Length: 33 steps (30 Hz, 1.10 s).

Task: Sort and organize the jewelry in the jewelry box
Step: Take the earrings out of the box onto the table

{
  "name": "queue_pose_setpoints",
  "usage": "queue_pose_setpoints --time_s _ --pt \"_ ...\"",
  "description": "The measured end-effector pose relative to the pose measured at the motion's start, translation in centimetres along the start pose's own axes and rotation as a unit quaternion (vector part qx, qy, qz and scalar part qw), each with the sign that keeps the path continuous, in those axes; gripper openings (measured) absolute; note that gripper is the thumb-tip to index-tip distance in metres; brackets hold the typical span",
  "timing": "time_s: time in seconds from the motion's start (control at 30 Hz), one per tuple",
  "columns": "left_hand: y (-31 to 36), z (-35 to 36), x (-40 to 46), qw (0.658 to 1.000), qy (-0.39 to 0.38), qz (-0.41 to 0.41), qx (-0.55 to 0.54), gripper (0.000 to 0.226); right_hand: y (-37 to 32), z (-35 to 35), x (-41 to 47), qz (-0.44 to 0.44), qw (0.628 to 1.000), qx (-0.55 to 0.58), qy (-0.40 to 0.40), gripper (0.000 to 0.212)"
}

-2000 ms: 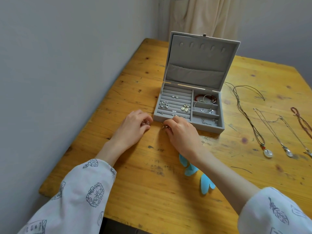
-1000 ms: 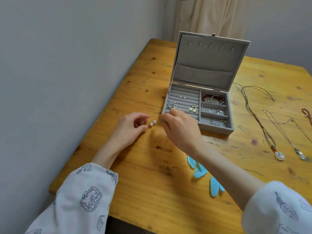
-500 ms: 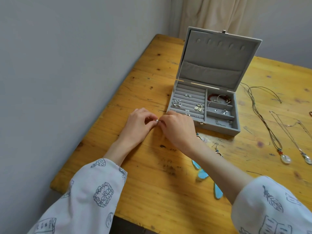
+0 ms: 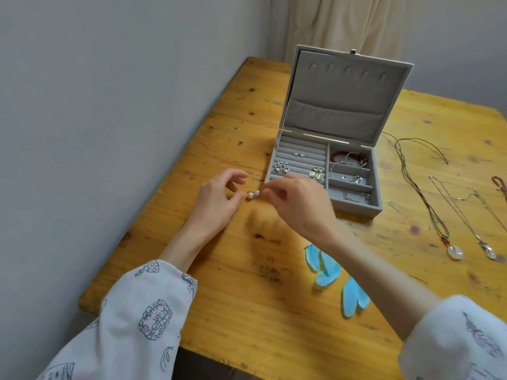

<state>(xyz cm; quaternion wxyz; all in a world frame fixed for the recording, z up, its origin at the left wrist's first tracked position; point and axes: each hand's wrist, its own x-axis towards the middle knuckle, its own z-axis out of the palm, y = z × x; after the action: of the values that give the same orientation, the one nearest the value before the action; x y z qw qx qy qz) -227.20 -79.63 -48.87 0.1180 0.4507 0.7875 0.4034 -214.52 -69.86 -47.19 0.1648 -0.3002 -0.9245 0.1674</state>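
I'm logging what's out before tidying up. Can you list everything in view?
Jewelry box: one, grey, open, mid-table.
Pearls: two, white, between the hands.
Earrings: several, silver and gold, box's left slots.
Bracelet: one, red, box's right back compartment.
Necklaces: at least three, right of box.
Feathers: blue, near edge.
Table: one, yellow wood.
Curtain: cream, behind.
Left hand: pinches pearls.
Right hand: beside pearls.

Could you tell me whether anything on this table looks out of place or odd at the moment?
Nothing looks damaged or spilled. Several long pendant necklaces lie loose on the yellow wooden table right of the open grey velvet jewelry box, and light blue feather pieces lie near the front, all still unsorted.
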Motion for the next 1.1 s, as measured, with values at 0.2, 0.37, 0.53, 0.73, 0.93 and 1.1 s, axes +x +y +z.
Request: queue_pose_setpoints --time_s 0.2,0.37,0.53,0.73,0.93,1.1 --pt "1.9 2.1 -0.9 0.993 -0.026 0.067 0.095 0.021 3.8 -1.7 -2.3 0.051 0.999 0.014 0.000 0.020" --pt "2.7 4.2 -1.0 0.981 -0.049 0.067 0.174 0.029 3.9 -0.9 -3.2 0.044 0.998 -0.025 -0.044 0.027" --pt "2.9 4.8 -1.1 0.981 -0.054 0.077 0.169 0.022 3.8 -0.3 -3.0 0.036 0.996 -0.076 -0.021 0.025" --pt "2.5 5.3 -1.1 0.989 -0.030 0.050 0.133 0.020 3.7 -0.2 -3.1 0.029 0.997 -0.070 -0.031 0.023" --pt "2.3 5.2 -1.0 0.992 -0.046 0.049 0.105 0.021 3.9 -0.5 -3.1 0.028 0.997 -0.021 -0.072 0.025" --pt "2.3 5.3 -1.0 0.993 -0.047 0.041 0.095 0.015 4.0 -0.3 -3.1 0.041 0.997 0.006 -0.067 0.019"
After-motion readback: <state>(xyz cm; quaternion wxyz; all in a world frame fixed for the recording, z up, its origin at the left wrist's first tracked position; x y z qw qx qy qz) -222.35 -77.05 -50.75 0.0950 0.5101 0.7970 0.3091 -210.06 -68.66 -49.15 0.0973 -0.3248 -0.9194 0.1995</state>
